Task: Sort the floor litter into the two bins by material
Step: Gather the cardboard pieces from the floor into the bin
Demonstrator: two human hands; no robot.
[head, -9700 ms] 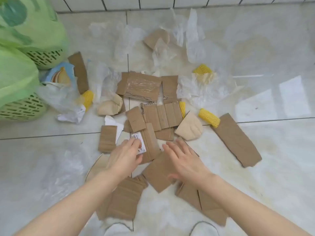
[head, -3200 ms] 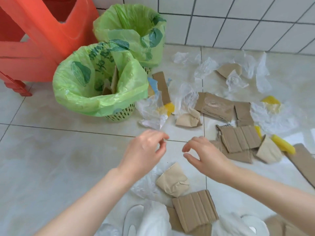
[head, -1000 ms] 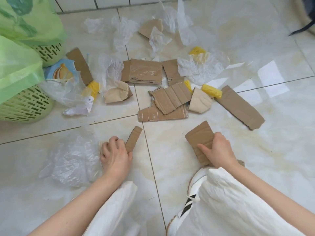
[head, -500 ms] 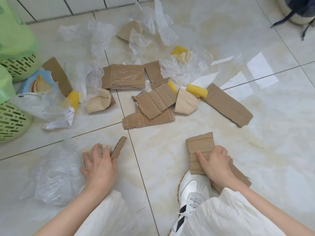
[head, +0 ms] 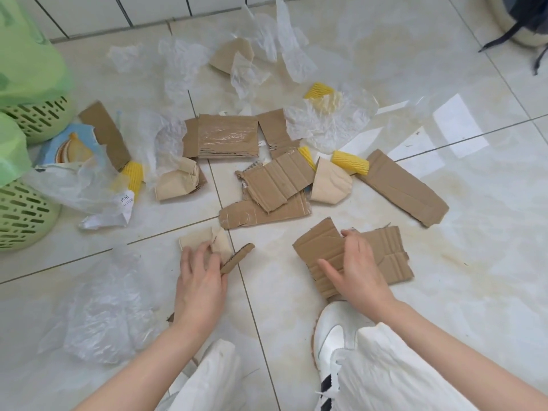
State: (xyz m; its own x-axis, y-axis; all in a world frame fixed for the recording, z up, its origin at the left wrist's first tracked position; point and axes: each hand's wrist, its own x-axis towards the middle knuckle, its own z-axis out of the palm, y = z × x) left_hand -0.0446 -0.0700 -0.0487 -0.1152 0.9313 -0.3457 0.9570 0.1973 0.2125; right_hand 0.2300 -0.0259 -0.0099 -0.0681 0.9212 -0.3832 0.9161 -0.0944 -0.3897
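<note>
The left hand (head: 199,284) curls round a narrow strip of brown corrugated cardboard (head: 239,257), which juts out edge-on past the thumb side, while its fingertips press on a crumpled piece of beige paper (head: 204,240) lying on the pale glossy floor tiles (head: 474,262). The right hand (head: 357,269) grips a ridged brown cardboard rectangle (head: 318,247), thumb on top, holding it over a second flat cardboard sheet (head: 388,256) that rests on the floor beside a white sneaker with black stripes (head: 330,339).

Beyond the hands the litter is spread across the tiles: a long brown cardboard slab (head: 406,188) on the right, a folded cardboard panel (head: 277,179) overlapping a taped cardboard piece (head: 264,215), and a tape-covered cardboard stack (head: 226,137) behind them. Short yellow foam-net sleeves (head: 350,162) and crumpled clear plastic film (head: 329,120) lie among the cardboard. A large clear plastic bag (head: 103,310) sits to the left of the left hand.

At the left edge stand two green slotted plastic bins (head: 20,215) lined with light green bags. Touching them is a torn blue snack wrapper with a picture of a pastry (head: 69,146), and just in front of it a white printed label on clear wrapping (head: 126,200); its small black print, which includes a square code, is too small to read.
</note>
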